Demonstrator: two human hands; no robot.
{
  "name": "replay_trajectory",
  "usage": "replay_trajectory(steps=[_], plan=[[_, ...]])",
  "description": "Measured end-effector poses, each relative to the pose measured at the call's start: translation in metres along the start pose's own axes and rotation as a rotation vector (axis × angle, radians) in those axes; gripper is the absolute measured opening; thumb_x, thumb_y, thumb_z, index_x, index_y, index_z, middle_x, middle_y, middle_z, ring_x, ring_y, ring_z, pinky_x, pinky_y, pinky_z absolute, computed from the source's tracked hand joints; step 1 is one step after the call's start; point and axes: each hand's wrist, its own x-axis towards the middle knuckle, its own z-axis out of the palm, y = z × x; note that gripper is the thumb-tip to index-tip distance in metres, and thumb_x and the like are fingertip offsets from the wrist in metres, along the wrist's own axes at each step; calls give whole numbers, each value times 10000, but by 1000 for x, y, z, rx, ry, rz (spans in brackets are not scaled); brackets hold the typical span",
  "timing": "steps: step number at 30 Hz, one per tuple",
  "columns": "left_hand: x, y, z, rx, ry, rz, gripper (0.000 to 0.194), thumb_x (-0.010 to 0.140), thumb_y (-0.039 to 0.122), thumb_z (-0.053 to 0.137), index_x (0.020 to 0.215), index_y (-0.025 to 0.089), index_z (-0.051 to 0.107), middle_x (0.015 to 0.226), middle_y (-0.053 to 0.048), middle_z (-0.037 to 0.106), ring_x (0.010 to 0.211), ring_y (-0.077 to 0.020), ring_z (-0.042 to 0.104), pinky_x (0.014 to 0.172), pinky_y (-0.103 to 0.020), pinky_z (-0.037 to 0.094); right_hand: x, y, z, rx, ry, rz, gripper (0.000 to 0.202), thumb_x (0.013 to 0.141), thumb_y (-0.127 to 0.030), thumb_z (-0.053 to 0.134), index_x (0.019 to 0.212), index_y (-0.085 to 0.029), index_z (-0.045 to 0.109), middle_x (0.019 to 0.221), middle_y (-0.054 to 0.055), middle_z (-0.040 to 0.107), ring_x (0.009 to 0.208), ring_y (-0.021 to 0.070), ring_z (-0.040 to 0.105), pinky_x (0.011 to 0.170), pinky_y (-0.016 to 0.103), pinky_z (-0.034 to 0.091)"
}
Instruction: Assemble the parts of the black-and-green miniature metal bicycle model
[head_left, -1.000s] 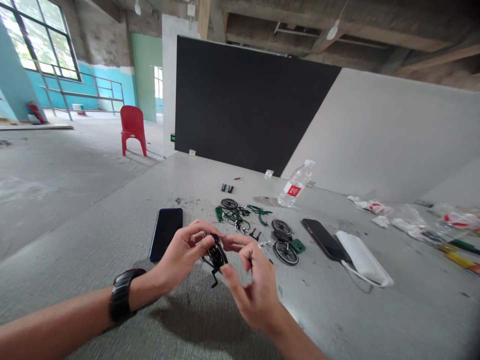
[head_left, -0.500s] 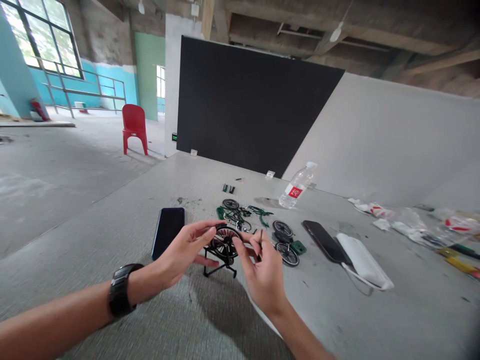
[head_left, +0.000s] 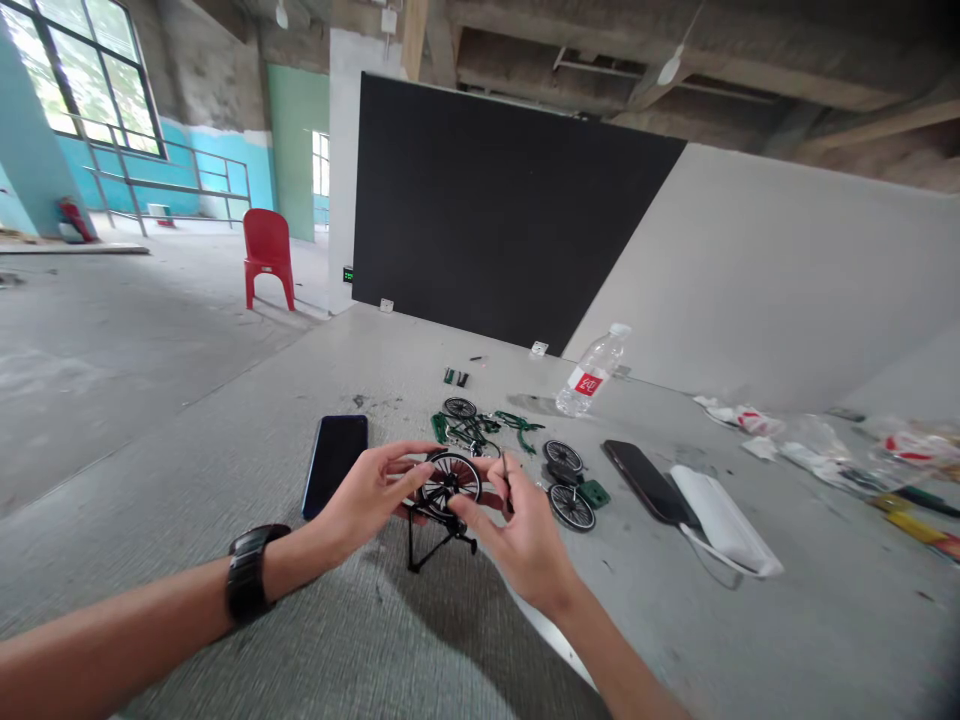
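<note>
A small black model bicycle piece (head_left: pixel 452 483) with a spoked wheel and a thin black frame is held between both hands above the grey table. My left hand (head_left: pixel 367 497) grips the wheel's left side, thumb on its rim. My right hand (head_left: pixel 529 540) has its thumb on the lower part of the wheel, while its curled fingers also hold a thin dark tool (head_left: pixel 507 480). The fingertips behind the wheel are partly hidden. Just beyond lie green bicycle parts (head_left: pixel 469 432) and a loose wheel (head_left: pixel 460 408).
Two more wheels (head_left: pixel 571 507) with a green piece lie right of my hands. A phone (head_left: pixel 335 466) is at the left; another phone (head_left: pixel 645 482) and a white power bank (head_left: pixel 724 520) are at the right. A bottle (head_left: pixel 592 372) stands behind, and plastic bags (head_left: pixel 817 445) lie far right.
The bicycle piece has tilted, its thin frame ending slightly lower. My right thumb has moved left and down across the wheel. My left hand still holds the wheel.
</note>
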Motion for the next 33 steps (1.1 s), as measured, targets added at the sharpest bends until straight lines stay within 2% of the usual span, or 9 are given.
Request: replay_trajectory(steps=[4,6,9,12,15,18,22,26,33], plan=[[0,-4,0,-46,6,-8,444,842,437,672,1197,173,640,1047,-109,723,881,-232,669,586,-323,607,1,-1,-5,-180,-64,-7,402,796,-325,726,756,-249,333,917,38,645,794,182,635,710,336,533],[0,-5,-1,-37,15,2,437,843,429,672,1196,173,643,1053,-107,715,865,-220,654,571,-319,610,3,0,-10,-257,-61,-31,364,811,-311,706,755,-248,351,829,14,634,736,175,628,670,325,520],[0,-5,-1,-11,33,-3,425,846,430,668,1187,177,657,1046,-103,705,836,-207,639,525,-289,599,4,2,-17,-305,-45,-98,265,868,-287,644,770,-245,400,829,18,644,772,176,640,693,324,512],[-1,-5,1,-8,0,-21,413,850,423,667,1188,184,664,982,-93,705,801,-197,634,512,-279,594,5,6,-21,-405,72,-166,154,913,-285,603,839,-241,475,804,9,611,765,166,625,721,321,496],[-2,-8,3,-46,-53,-37,424,840,404,686,1201,183,656,969,-90,703,822,-205,636,557,-323,616,3,8,-17,-480,229,-206,256,909,-288,626,769,-242,416,776,-6,584,714,148,592,681,292,465],[-3,-10,5,-83,-69,-39,444,822,390,710,1209,183,648,980,-85,691,864,-217,638,606,-359,628,0,4,-8,-444,260,-218,352,923,-258,599,724,-247,310,765,-11,596,698,140,589,662,279,448],[-6,-6,4,-97,-56,-41,441,810,394,722,1190,184,642,1037,-87,665,883,-218,642,638,-369,629,-3,-5,4,-361,236,-147,387,898,-285,632,735,-253,282,787,-2,623,728,154,601,677,287,448],[-8,-1,4,-61,-64,-17,407,818,423,706,1137,176,653,1082,-102,648,919,-237,631,589,-332,624,-5,-12,11,-237,257,-28,384,880,-255,638,741,-254,280,801,-10,631,704,139,572,674,275,445],[-10,-3,6,-52,-76,10,335,833,407,676,1063,165,649,1040,-91,622,904,-239,610,527,-333,631,-9,-12,17,-94,222,-52,377,879,-185,599,736,-253,257,831,-9,634,719,134,543,675,269,431]])
